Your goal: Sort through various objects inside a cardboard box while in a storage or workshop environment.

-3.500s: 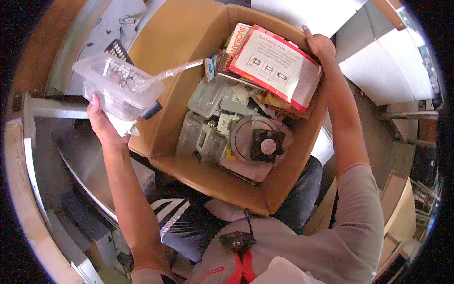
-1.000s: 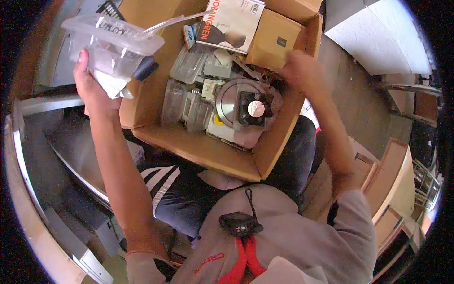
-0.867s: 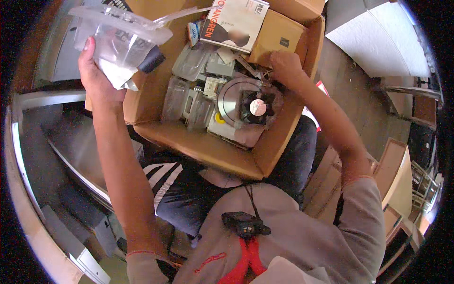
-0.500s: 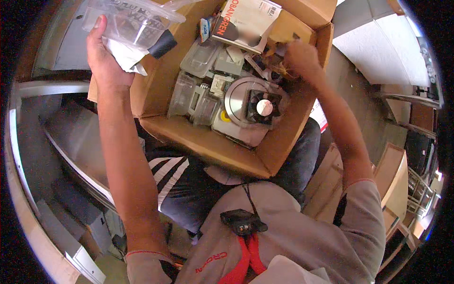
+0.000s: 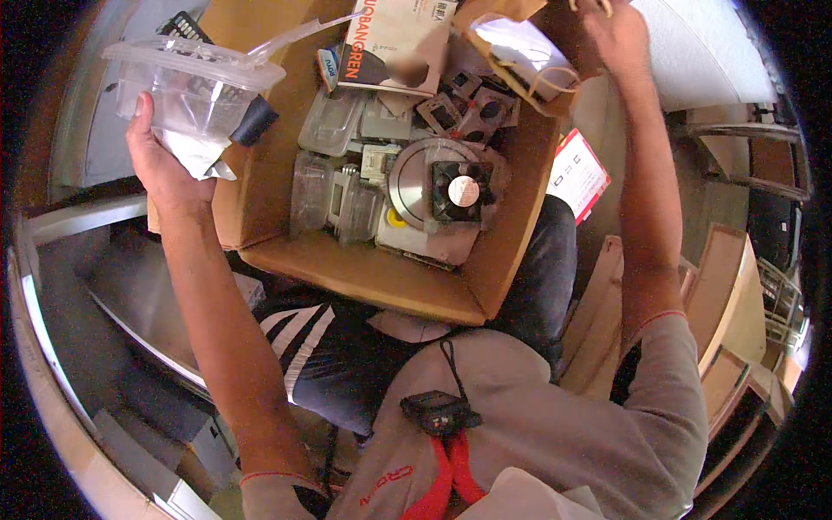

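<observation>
My left hand (image 5: 166, 169) is closed around a clear plastic container (image 5: 186, 95) with its lid raised, held over the left side of a cardboard box (image 5: 364, 282). Crumpled white paper (image 5: 192, 154) and a dark piece (image 5: 255, 121) are bunched beneath the container. At the upper right, my right hand (image 5: 617, 39) grips a pale cord-like handle that appears to belong to a brown paper bag (image 5: 555, 100). The bag hangs tilted at the box's far right, its mouth showing something whitish. Inside the box lie a black fan (image 5: 461, 192), a round metal disc (image 5: 407, 182) and clear plastic boxes (image 5: 329, 121).
A white and orange printed box (image 5: 394, 48) stands at the box's far side. Beyond the right wall lies a red-edged white card (image 5: 579, 176). Wooden frames (image 5: 724, 295) stand at the right, and a metal-edged shelf (image 5: 95, 212) is at the left.
My right hand has risen from inside the box toward the upper right, lifting the brown paper bag. My left hand, still holding the container, has shifted left and slightly nearer.
</observation>
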A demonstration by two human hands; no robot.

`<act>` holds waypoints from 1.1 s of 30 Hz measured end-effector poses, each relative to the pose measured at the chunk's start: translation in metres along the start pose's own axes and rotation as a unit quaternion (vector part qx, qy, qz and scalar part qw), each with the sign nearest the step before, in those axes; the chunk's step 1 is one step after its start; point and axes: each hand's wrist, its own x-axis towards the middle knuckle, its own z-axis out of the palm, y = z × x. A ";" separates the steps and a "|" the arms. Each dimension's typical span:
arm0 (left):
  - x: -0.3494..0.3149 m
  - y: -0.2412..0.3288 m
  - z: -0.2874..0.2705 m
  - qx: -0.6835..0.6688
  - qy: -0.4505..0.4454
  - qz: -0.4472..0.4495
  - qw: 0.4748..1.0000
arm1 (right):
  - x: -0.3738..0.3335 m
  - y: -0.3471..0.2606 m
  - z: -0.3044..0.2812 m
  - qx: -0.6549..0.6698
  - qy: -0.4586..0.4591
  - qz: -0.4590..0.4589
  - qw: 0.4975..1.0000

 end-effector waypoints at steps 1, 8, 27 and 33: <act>-0.001 0.000 0.002 0.010 0.008 -0.001 1.000 | 0.001 -0.001 -0.005 0.047 0.012 0.015 0.999; -0.001 0.002 0.004 0.028 0.019 -0.014 0.999 | 0.034 0.050 -0.089 0.071 0.163 -0.124 0.976; -0.014 0.002 0.021 0.080 0.063 -0.037 0.994 | -0.073 0.238 0.075 0.019 -0.031 0.301 0.953; -0.007 -0.008 0.013 0.077 -0.017 -0.054 0.995 | -0.090 0.258 0.114 0.542 0.167 0.561 0.603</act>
